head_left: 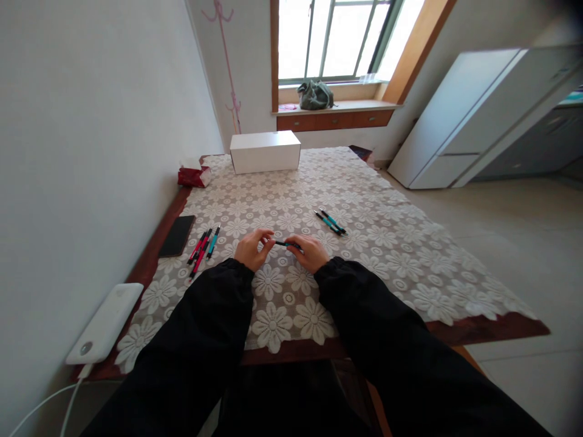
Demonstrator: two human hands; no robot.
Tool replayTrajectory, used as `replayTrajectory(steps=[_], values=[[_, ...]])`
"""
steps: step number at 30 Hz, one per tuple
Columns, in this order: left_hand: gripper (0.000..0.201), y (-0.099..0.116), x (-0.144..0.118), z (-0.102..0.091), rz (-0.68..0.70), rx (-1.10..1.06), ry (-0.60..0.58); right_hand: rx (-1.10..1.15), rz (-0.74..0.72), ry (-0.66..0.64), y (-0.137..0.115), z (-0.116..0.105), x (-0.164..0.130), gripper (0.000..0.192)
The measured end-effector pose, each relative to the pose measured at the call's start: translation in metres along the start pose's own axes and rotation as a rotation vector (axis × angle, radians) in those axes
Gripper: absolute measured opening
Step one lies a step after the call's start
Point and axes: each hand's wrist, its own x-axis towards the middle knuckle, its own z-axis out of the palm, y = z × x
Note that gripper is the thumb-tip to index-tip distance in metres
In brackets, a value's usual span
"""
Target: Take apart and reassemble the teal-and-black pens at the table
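Observation:
My left hand (255, 247) and my right hand (310, 251) meet over the middle of the table (483, 328), just above its white flowered lace cloth (364, 200). Between them they hold a teal and black pen (286, 244) lying level. The left fingertips pinch its left end and the right hand grips its body. Several red and teal pens (203, 246) lie in a bunch to the left. Two teal pens (330, 221) lie to the right of my hands.
A black phone (177, 235) lies near the table's left edge, against the wall. A white power bank (105, 323) with a cable sits at the near left corner. A white box (265, 152) and a red packet (192, 176) stand at the far end.

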Motion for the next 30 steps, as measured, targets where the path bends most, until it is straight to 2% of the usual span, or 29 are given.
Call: replayTrajectory(steps=[3,6,14,18,23,30], values=[[0.028,-0.0007,0.0005,-0.0010,-0.071,0.054,-0.023,0.012,-0.001,-0.003,-0.0012,-0.0005,-0.0001,0.017],[0.034,-0.0025,0.0009,-0.0010,-0.082,0.086,-0.082,0.013,-0.012,-0.002,-0.0015,-0.0003,-0.0003,0.017],[0.017,-0.0019,-0.0001,0.0014,0.006,0.000,-0.018,-0.014,0.003,-0.001,-0.0005,-0.0003,0.0000,0.015],[0.023,-0.0024,0.0001,0.0014,-0.048,0.027,-0.011,-0.004,0.002,0.017,-0.0003,-0.0003,-0.0002,0.016],[0.035,-0.0050,0.0005,0.0010,-0.090,0.069,-0.098,0.003,-0.011,0.010,0.0012,0.0010,-0.0008,0.015],[0.016,-0.0012,-0.0004,0.0014,-0.010,0.022,-0.046,-0.023,0.008,0.019,0.0018,0.0013,-0.0002,0.013]])
